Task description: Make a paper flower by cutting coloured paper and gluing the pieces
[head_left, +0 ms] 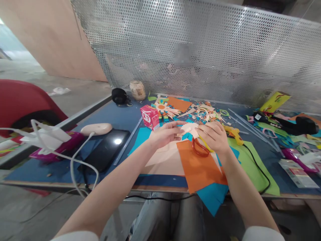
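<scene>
A small cream paper cutout with a jagged, petal-like edge [190,128] is held between my two hands above the paper sheets. My left hand [167,135] pinches its left side with thumb and fingers. At the opposite edge, my right hand [212,135] has its fingers curled closed on the paper. Scissors with red-orange handles [200,149] are just below the right hand; whether it touches them I cannot tell. A thin yellow stick-like item [206,144] shows under that palm. Beneath lie an orange sheet [198,170], a cream sheet [165,160] and blue sheets [213,197].
A pink box [149,117] stands behind my left hand, near a layered paper flower [163,108]. Paper scraps [207,112] cover the back. A yellow glue gun [233,133] lies right, a black phone [107,149] left. Cables [72,164] cross the left edge; a perforated metal panel [200,50] borders the back.
</scene>
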`<state>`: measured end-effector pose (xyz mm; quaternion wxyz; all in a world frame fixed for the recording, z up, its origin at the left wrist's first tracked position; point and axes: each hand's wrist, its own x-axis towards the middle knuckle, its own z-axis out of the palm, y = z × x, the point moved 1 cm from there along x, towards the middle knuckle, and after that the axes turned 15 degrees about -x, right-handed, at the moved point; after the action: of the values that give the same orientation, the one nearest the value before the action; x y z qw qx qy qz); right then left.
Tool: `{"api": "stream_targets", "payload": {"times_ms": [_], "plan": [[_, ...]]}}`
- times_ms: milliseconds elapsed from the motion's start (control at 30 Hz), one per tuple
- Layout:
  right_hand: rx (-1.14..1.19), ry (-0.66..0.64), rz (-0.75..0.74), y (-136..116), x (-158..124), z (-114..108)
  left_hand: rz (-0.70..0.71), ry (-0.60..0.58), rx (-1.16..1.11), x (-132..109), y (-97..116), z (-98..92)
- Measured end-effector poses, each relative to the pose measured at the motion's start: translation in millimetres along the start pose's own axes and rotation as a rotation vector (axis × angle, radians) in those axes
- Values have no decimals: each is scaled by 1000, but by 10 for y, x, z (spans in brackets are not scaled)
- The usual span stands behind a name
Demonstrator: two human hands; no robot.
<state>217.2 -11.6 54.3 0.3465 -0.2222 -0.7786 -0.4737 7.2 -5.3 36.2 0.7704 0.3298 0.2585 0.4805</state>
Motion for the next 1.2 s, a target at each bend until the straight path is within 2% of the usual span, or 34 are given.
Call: {"api": "stream_targets", "payload": {"times_ms": [167,400,567,800,1033,1200], "plan": [[37,-48,23,-2,-2,-4,27,-10,-5,24,-20,-17],[36,-4,-10,-8,17,-9,32,-20,-28,20,-12,12],[45,-86,14,-16,-17,28,23,22,-42,10,-18,25],[-53,-98,-104,-63,65,12,26,55,-49,12,-22,32],[4,-131,-62,-53,20,43,17,122,-14,33,-11,18],[-13,-137,-43,-28,1,54,1,108,42,61,-29,-49]]}}
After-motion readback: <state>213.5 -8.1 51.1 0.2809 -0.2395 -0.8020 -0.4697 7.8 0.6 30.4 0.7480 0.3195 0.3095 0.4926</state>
